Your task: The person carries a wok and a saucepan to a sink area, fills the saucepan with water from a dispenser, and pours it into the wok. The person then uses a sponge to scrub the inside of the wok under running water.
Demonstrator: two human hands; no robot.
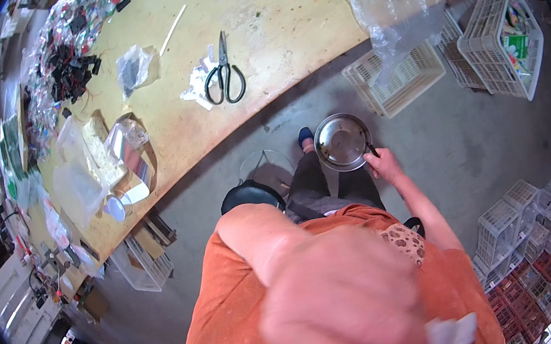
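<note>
My right hand (385,165) is closed around the short black handle (371,152) of a shallow steel pan (332,136). The pan hangs over the floor in front of my legs, its round, shiny inside facing up. Large and blurred in the foreground, my left hand (339,299) is raised close to the camera with its fingers curled. From its lower right side sticks out a crumpled white piece (451,336), like tissue or thin cloth. The fingertips of that hand are hidden.
Black-handled scissors (224,75) lie on the worktable (271,50) beside white paper scraps. Plastic wrap (393,5) hangs over its edge above a white crate (400,84). A black stool (250,195) stands at my left leg. Stacked crates (515,228) are at right.
</note>
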